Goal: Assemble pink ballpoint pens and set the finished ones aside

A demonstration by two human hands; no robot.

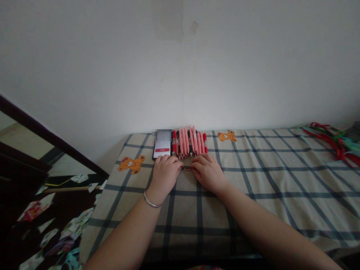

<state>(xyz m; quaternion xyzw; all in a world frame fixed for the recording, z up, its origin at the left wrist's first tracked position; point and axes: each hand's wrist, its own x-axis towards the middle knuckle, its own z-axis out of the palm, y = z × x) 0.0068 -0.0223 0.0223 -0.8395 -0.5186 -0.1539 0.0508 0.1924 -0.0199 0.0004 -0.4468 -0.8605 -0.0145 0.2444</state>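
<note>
My left hand (165, 173) and my right hand (207, 171) rest side by side on a checked cloth (253, 180), fingers curled. Between their fingertips lies a small thin red piece (187, 169), pinched from both sides; what it is I cannot make out. Just beyond the hands lies a row of several pink and red pens (189, 141). A phone (162, 144) with a lit screen lies left of the pens, close to my left fingers. A silver bangle sits on my left wrist.
A white wall rises right behind the pens. Red and green cords (332, 140) lie heaped at the far right of the cloth. Paper scraps (56, 228) litter the dark floor at the left. Bear prints (131, 164) dot the cloth.
</note>
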